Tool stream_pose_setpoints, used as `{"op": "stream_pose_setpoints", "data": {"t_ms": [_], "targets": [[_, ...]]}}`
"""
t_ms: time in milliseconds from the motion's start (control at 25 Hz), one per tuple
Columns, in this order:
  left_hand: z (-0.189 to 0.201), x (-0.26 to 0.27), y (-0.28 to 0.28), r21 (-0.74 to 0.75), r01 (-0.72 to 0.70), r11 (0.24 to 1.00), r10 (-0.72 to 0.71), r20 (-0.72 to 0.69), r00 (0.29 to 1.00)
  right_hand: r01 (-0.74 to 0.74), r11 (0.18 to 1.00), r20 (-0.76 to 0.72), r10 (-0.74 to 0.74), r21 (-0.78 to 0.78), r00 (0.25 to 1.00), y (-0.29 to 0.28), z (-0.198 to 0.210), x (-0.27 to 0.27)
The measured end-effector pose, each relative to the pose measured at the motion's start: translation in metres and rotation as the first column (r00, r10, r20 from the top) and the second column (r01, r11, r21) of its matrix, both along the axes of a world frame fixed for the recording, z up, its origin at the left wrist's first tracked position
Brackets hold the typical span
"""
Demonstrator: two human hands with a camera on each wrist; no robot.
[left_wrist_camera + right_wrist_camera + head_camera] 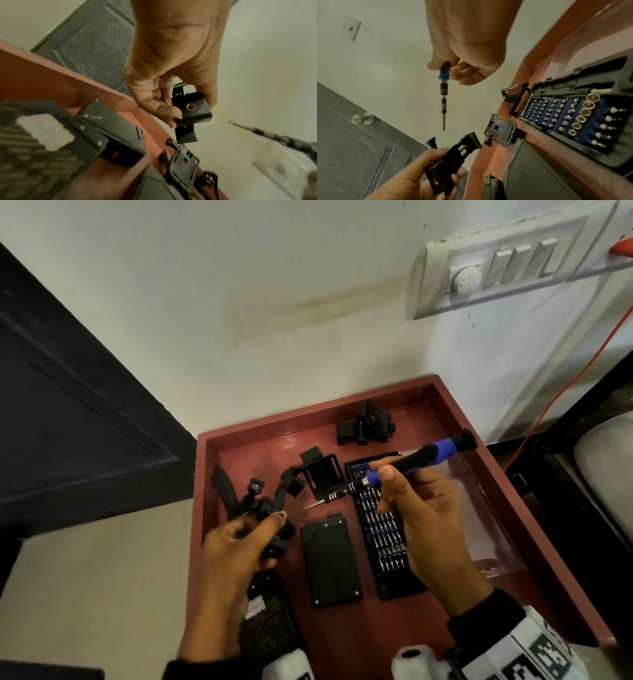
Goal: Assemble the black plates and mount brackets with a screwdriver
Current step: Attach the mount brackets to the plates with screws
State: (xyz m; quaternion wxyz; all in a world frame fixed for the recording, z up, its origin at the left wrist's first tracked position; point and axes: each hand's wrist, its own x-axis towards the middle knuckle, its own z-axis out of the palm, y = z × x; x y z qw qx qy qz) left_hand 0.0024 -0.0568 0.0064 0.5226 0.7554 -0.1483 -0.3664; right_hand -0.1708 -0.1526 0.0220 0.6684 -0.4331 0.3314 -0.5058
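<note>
Our right hand (424, 518) pinches the blue-and-black screwdriver (394, 470), tip aimed left toward the black plastic mount bracket (192, 112) our left hand (233, 546) grips.

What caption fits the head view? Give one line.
Left hand grips a black bracket; right hand holds the screwdriver over the red tray.

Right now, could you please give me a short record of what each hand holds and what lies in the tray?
left hand: holds a black bracket above the tray's left edge
right hand: holds the screwdriver, tip toward the bracket, not touching
tray: black plate, open bit case, more black brackets
</note>
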Motion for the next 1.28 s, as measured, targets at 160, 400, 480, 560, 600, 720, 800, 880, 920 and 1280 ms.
{"op": "stream_pose_setpoints", "data": {"t_ms": [160, 400, 480, 560, 600, 720, 800, 880, 920, 1280], "targets": [[-0.021, -0.019, -0.003, -0.002, 0.003, 1.000, -0.003, 0.140, 0.990, -0.027, 0.996, 0.023, 0.029, -0.082, 0.999, -0.005, -0.001, -0.002], [-0.027, -0.014, -0.011, 0.018, -0.008, 1.000, 0.004, 0.178, 0.984, -0.069, 0.959, -0.031, 0.062, -0.275, 0.998, 0.002, -0.003, -0.004], [-0.030, -0.013, -0.012, 0.022, -0.007, 1.000, 0.003, 0.179, 0.984, -0.088, 0.950, -0.070, 0.070, -0.299, 0.995, 0.007, -0.005, -0.002], [-0.031, -0.011, -0.013, 0.014, -0.007, 1.000, 0.004, 0.174, 0.985, -0.098, 0.943, -0.113, 0.065, -0.318, 0.991, 0.009, -0.007, 0.001], [-0.032, -0.009, -0.013, 0.010, 0.003, 1.000, -0.005, 0.179, 0.984, -0.102, 0.941, -0.129, 0.064, -0.323, 0.990, 0.009, -0.007, 0.001], [-0.032, -0.007, -0.014, 0.006, 0.043, 0.999, -0.043, 0.182, 0.982, -0.091, 0.936, -0.136, 0.047, -0.339, 0.990, 0.010, -0.009, 0.001], [-0.034, -0.006, -0.014, 0.007, 0.055, 0.998, -0.055, 0.172, 0.983, -0.064, 0.936, -0.101, 0.030, -0.345, 0.994, 0.011, -0.009, 0.001], [-0.034, -0.005, -0.014, -0.001, 0.070, 0.998, -0.069, 0.165, 0.984, -0.060, 0.934, -0.087, 0.031, -0.352, 0.996, 0.011, -0.008, 0.000], [-0.034, -0.005, -0.014, -0.006, 0.077, 0.997, -0.075, 0.161, 0.984, -0.069, 0.929, -0.101, 0.035, -0.364, 0.994, 0.011, -0.008, 0.000], [-0.034, -0.006, -0.018, -0.052, 0.045, 0.998, -0.040, 0.093, 0.995, -0.088, 0.914, -0.191, 0.013, -0.395, 0.982, 0.011, -0.012, 0.001]]}}
